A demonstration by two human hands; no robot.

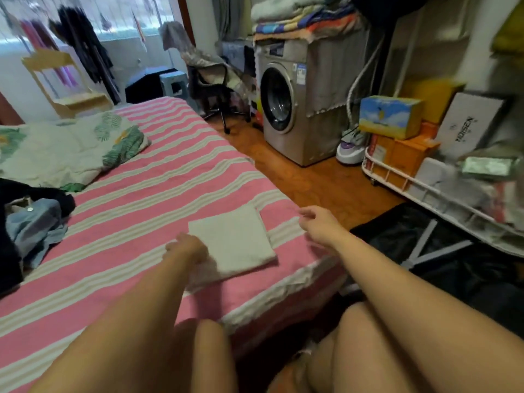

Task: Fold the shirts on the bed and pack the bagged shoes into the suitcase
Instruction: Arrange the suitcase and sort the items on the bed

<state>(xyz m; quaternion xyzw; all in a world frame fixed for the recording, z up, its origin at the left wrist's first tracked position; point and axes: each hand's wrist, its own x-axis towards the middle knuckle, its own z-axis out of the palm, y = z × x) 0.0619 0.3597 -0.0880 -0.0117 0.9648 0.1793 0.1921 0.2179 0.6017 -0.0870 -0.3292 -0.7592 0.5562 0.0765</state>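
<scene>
A folded pale grey shirt [235,239] lies flat on the pink striped bed [141,199] near its right corner. My left hand [188,248] grips the shirt's near-left corner, fingers curled on the cloth. My right hand [319,222] hovers to the right of the shirt over the bed's edge, fingers loosely spread, holding nothing. A black open suitcase [442,251] with grey straps lies on the floor to the right of the bed. A heap of denim and dark clothes [31,222] sits at the bed's left side. No bagged shoes are visible.
A floral quilt [68,148] lies at the far left of the bed. A washing machine [295,103], an office chair [215,89], a white wire rack [425,188] with boxes and a steamer base [350,148] line the right side beyond the wooden floor.
</scene>
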